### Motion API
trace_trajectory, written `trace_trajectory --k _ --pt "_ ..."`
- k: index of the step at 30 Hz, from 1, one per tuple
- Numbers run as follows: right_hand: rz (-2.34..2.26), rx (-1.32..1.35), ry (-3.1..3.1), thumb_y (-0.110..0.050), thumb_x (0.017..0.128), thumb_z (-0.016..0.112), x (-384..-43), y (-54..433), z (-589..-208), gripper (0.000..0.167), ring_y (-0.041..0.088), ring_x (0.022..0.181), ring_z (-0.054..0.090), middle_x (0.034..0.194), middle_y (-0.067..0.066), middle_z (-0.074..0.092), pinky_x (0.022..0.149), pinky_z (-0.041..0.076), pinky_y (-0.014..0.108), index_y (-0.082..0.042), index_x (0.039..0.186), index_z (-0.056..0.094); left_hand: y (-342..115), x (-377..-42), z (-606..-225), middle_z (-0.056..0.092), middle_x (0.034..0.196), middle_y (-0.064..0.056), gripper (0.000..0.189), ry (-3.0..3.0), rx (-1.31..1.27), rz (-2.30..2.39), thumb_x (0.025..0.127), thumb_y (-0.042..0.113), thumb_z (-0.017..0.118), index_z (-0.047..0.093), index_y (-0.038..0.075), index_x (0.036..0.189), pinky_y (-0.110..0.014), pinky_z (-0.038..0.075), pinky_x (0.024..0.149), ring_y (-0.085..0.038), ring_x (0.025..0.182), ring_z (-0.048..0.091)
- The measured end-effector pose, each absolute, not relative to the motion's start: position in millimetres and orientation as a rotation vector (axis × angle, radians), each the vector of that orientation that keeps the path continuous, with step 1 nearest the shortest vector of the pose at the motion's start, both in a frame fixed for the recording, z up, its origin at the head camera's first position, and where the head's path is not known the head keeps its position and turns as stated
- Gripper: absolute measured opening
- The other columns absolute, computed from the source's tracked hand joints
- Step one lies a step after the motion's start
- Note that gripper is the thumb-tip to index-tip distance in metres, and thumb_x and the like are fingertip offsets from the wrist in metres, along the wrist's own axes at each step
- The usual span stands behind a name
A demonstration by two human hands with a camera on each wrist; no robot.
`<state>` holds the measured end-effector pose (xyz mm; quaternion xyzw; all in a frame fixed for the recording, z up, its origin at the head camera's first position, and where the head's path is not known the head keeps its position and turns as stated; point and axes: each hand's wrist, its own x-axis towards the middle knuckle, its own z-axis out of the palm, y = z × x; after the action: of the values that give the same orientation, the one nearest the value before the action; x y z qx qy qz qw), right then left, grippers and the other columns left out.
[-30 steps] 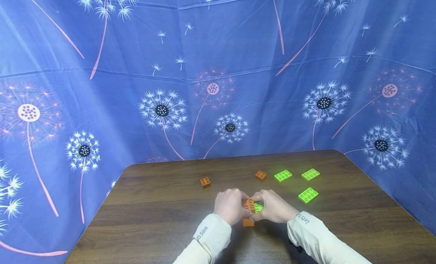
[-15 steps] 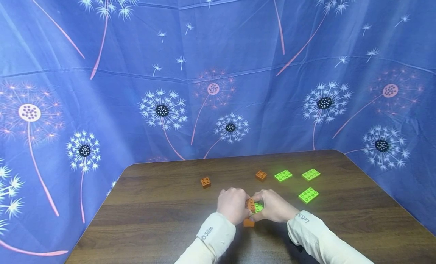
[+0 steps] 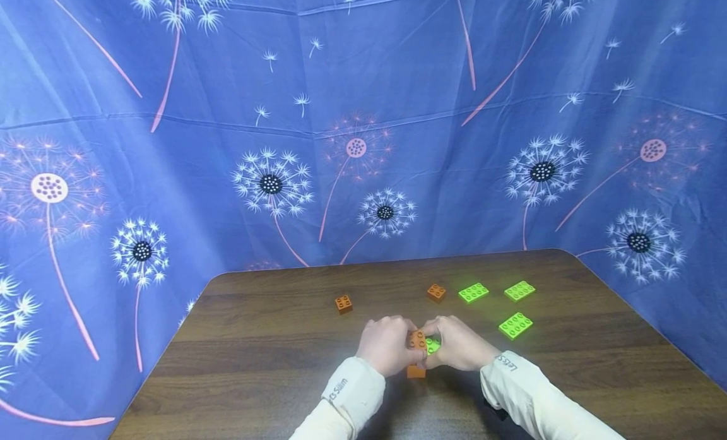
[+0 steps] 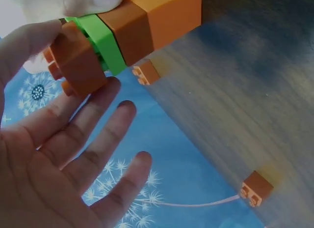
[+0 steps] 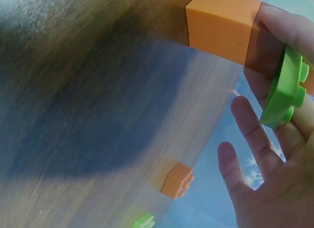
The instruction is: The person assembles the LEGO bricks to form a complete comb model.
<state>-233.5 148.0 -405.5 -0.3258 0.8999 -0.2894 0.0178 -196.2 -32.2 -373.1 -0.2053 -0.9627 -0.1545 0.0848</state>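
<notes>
We have both hands at one stack of toy blocks [image 4: 130,39], and it is our landmark. Our left hand [image 3: 385,346] grasps its top block [image 4: 81,63] between thumb and finger. Our right hand [image 3: 461,346] grasps the stack lower, its thumb on the dark block [image 5: 259,55] under the green plate [image 4: 107,45]. Whether the bottom block [image 3: 416,372] touches the counter [image 3: 255,364], we cannot tell.

Between top block and green plate we see a slit, so the top block is perhaps not fully seated. An uneven press may set it askew; since the plate sticks out to the stack's right, a push there could loosen it from below.

The counter's far edge lies well behind the stack. Room for moving is widest to its left. A loose orange block [image 3: 343,304] lies behind-left, a second orange block [image 3: 436,293] straight behind, and three loose green plates [image 3: 515,326] behind-right, where a wide sweep might hit them.
</notes>
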Motion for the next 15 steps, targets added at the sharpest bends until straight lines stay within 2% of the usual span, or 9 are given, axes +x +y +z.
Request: trace_trajectory --k 4,10,15 --pt "-0.914 -1.015 2.796 -0.023 0.065 0.093 -232.4 147.5 -405.3 0.035 0.008 0.080 0.056 0.089 -0.011 0.067 0.067 0.043 0.027 -0.015 0.096 0.079 -32.8 -195.8 -374.4 0.070 0.083 0.006 0.035 -2.842 -0.614 -0.431 0.075 0.038 0.089 0.079 0.015 0.100 -0.038 0.051 0.077 -0.010 0.073 0.061" --pt "-0.921 -0.996 2.798 -0.024 0.065 0.093 -231.5 146.7 -405.1 0.032 0.011 0.082 0.058 0.093 -0.007 0.069 0.068 0.044 0.029 -0.016 0.092 0.078 -30.6 -197.1 -375.7 0.072 0.082 0.005 0.034 -2.845 -0.579 -0.404 0.075 0.039 0.089 0.080 0.016 0.099 -0.049 0.053 0.087 -0.012 0.075 0.065" --pt "-0.902 -1.015 2.804 -0.023 0.066 0.093 -233.6 146.5 -406.0 0.031 0.011 0.082 0.058 0.093 -0.008 0.069 0.069 0.045 0.028 -0.018 0.092 0.076 -29.8 -198.7 -375.1 0.074 0.083 0.006 0.032 -2.863 -0.570 -0.388 0.076 0.039 0.089 0.080 0.017 0.097 -0.051 0.052 0.090 -0.013 0.078 0.068"
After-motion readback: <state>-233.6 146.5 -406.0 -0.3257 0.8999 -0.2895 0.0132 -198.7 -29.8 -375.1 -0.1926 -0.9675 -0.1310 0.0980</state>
